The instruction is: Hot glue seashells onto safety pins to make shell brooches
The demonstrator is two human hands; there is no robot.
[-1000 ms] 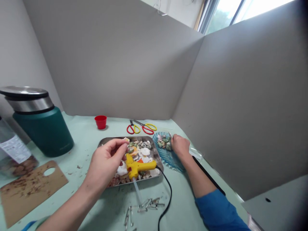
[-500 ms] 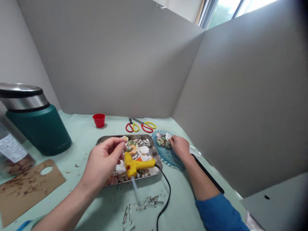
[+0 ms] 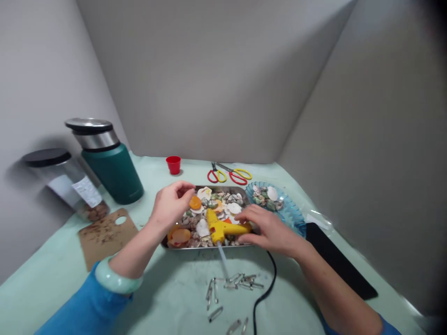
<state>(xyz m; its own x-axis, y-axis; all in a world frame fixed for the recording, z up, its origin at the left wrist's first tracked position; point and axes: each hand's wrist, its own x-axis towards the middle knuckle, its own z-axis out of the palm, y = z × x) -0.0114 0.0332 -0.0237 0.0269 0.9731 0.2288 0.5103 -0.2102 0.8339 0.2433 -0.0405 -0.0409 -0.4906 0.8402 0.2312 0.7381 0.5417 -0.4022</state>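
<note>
My left hand [image 3: 173, 203] is over the left edge of a metal tray [image 3: 209, 248] of shells, thumb and fingers curled together. Whatever it holds, if anything, is hidden. A yellow hot glue gun [image 3: 218, 229] lies across the shells, its clear glue stick [image 3: 222, 260] pointing toward me. My right hand [image 3: 270, 229] is at the gun's handle, with the thumb and fingers apart on either side of it. Orange shells [image 3: 179, 236] and white shells [image 3: 233, 208] fill the tray. Behind my right hand, a blue ridged plate [image 3: 291, 209] holds small shells and one white shell [image 3: 272, 193].
Several safety pins [image 3: 240, 280] lie in front of the tray, near the black cord [image 3: 265, 295]. Scissors [image 3: 237, 175] and a red cup [image 3: 173, 165] stand behind. A green bottle [image 3: 113, 174], lidded jar [image 3: 75, 186], and cardboard piece [image 3: 104, 237] are left; a black slab [image 3: 340, 260] is right.
My right hand has left the shells on the blue plate and come left to the glue gun's handle. My left hand stays near the tray's left side. The view has turned left.
</note>
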